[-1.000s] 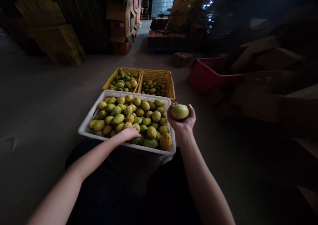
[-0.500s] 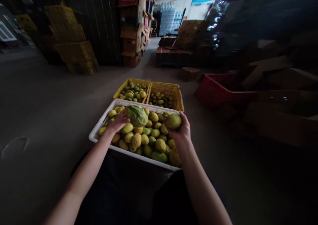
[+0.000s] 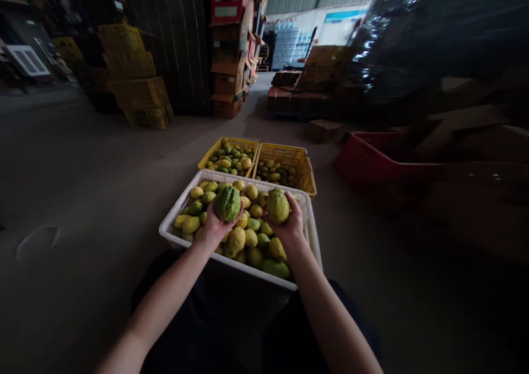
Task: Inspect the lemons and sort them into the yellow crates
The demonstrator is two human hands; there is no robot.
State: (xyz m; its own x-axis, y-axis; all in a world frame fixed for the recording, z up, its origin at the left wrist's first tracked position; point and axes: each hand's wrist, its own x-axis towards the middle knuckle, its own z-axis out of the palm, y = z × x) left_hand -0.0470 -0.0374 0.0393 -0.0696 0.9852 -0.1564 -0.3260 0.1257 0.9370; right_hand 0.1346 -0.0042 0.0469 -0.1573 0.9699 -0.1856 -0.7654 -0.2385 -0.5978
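Observation:
My left hand (image 3: 221, 222) cups a dark green, ribbed and bumpy citron (image 3: 227, 203) from below. In my right hand (image 3: 292, 220) sits a paler yellow-green citron (image 3: 278, 206), with fingers and thumb round its side. Both fruits are held up above a white plastic crate (image 3: 177, 232), level with each other and a little apart. Under them the crate is heaped with yellow and green citrus fruits (image 3: 237, 239) of mixed sizes; my hands hide part of the pile.
Two yellow crates, a left one (image 3: 205, 157) and a right one (image 3: 306, 171), hold smaller fruits just beyond. A red bin (image 3: 372, 159) with cardboard stands to the right. Stacked yellow crates (image 3: 138, 93) and stacked cartons (image 3: 227, 82) rise behind; a small carton (image 3: 324, 130) lies on the floor.
My left hand has shifted right and turned palm up under its citron, showing the fruit's ribbed side. My right hand has tilted its citron upright and come nearer the left. The view has shifted slightly.

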